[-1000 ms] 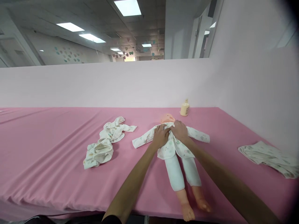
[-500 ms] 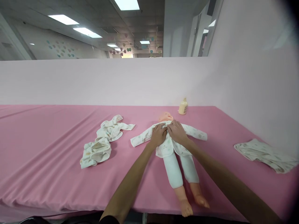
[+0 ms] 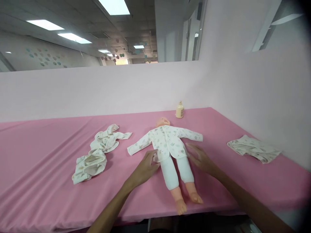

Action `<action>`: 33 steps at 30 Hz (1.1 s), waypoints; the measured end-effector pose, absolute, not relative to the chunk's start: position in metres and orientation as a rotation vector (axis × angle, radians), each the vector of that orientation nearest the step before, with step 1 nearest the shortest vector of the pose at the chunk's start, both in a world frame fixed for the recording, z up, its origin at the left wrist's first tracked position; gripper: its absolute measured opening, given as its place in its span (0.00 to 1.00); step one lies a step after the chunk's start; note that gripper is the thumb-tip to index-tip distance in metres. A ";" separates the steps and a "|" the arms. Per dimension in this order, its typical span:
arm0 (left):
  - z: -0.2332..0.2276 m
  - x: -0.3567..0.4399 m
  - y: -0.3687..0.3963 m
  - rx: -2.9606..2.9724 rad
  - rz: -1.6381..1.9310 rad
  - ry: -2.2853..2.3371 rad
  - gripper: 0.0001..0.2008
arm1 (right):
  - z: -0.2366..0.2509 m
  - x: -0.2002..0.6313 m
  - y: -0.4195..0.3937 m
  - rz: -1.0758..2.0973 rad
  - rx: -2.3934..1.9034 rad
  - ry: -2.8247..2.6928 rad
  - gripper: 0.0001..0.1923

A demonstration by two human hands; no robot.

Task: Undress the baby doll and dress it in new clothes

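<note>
A baby doll [image 3: 181, 171] lies on its back, head toward the wall and bare feet toward me. It wears a white printed jacket [image 3: 167, 139] with its sleeves spread out, over plain white leggings [image 3: 169, 174]. The jacket's front edges meet near the neck and part lower down. My left hand [image 3: 146, 166] is beside the jacket's lower left edge, fingers apart, the tips near or touching the hem. On the other side, my right hand [image 3: 200, 158] is spread near the jacket's right edge and holds nothing.
Crumpled white printed baby clothes [image 3: 98, 153] lie to the left on the pink sheet [image 3: 43, 155]. A folded printed cloth [image 3: 254, 148] rests at the right. Beyond the doll's head, a cream pump bottle [image 3: 179, 110] stands close to the pale wall [image 3: 109, 92].
Both hands have left the jacket's chest and moved down and apart to its lower sides. The jacket's front now shows fully. The camera view has shifted slightly rightward.
</note>
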State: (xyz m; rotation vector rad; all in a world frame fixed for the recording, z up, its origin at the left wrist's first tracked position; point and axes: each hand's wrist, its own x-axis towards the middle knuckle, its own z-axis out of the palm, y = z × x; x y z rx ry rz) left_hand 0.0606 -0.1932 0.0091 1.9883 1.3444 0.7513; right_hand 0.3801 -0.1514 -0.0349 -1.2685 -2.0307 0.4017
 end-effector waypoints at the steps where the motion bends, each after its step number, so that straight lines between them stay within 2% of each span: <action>1: 0.003 0.058 -0.198 1.983 0.725 1.361 0.32 | -0.042 0.387 -0.155 0.412 -1.293 -2.039 0.26; 3: -0.008 0.059 -0.202 2.000 0.692 1.470 0.37 | -0.052 0.393 -0.158 0.416 -1.319 -2.071 0.29; 5: -0.013 0.066 -0.198 2.031 0.685 1.622 0.38 | -0.054 0.390 -0.158 0.393 -1.322 -2.108 0.28; 9: -0.014 0.087 -0.188 2.094 0.714 1.800 0.26 | -0.046 0.369 -0.152 0.256 -1.383 -2.122 0.13; 11: -0.012 0.093 -0.185 2.113 0.733 1.864 0.23 | -0.043 0.362 -0.150 0.155 -1.438 -2.102 0.11; 16: -0.005 0.094 -0.188 2.100 0.799 1.875 0.18 | -0.043 0.357 -0.152 0.079 -1.509 -1.931 0.08; 21: -0.003 0.085 -0.194 2.110 0.765 1.916 0.19 | -0.046 0.358 -0.153 0.183 -1.424 -1.798 0.06; 27: -0.016 0.079 -0.195 2.186 0.569 1.901 0.18 | -0.047 0.360 -0.156 0.138 -1.453 -2.006 0.08; 33: -0.019 0.081 -0.195 2.143 0.627 1.811 0.18 | -0.052 0.368 -0.162 0.101 -1.334 -2.090 0.08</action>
